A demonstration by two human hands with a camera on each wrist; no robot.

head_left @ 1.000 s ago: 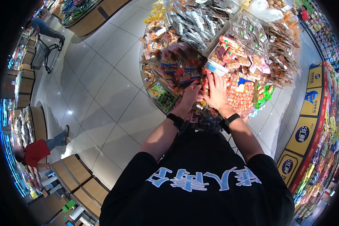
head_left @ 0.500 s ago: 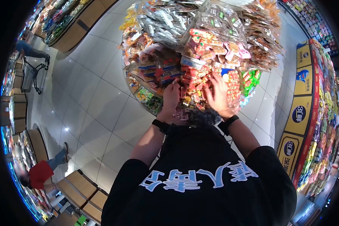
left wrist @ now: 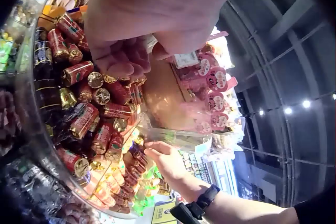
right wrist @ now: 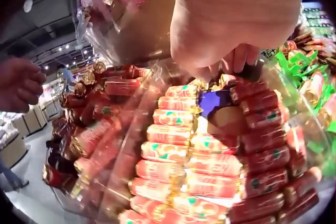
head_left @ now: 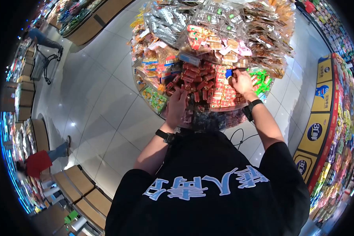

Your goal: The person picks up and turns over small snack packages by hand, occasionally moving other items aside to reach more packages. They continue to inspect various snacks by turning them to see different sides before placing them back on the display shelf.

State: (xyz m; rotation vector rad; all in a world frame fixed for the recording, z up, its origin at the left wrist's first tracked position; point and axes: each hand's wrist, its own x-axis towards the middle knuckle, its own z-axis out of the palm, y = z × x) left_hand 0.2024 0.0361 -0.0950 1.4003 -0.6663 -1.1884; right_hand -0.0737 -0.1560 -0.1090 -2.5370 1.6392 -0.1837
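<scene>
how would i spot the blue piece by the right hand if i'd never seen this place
Start at the big candy stand, then find the red candies in neat rows. At their far end, just left of the right hand in the head view, lies the blue piece, the only blue amid that red.

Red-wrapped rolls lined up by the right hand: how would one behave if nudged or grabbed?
Likely apt to roll, since the red-wrapped rolls are cylindrical, though side-by-side packing probably limits that. Possibly a bit slippery, judging by the glossy wrappers.
</scene>
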